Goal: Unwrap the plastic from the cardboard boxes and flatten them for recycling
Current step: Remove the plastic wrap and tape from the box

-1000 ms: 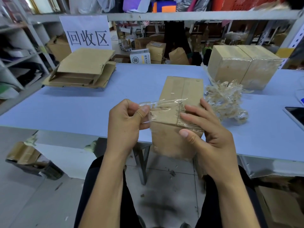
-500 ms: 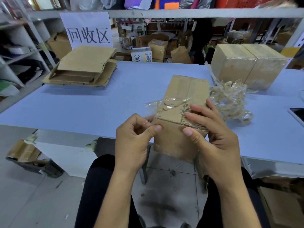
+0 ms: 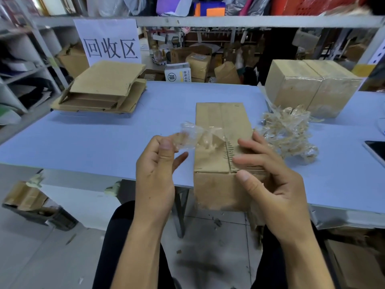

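Observation:
A brown cardboard box lies on the blue table's front edge and hangs partly over it. My left hand pinches a strip of clear plastic that peels off the box's top to the left. My right hand holds the box's near right corner, fingers spread on top and thumb on the front face. A crumpled heap of removed plastic lies just right of the box. Two wrapped boxes stand together at the back right.
Flattened cardboard is stacked at the table's back left, under a white sign. The blue table spans the view. A dark tablet lies at the right edge. Shelves stand left, more boxes behind, cardboard on the floor.
My left hand has lifted up and left, pulling the plastic strip further off the box top. The right hand keeps its hold on the box.

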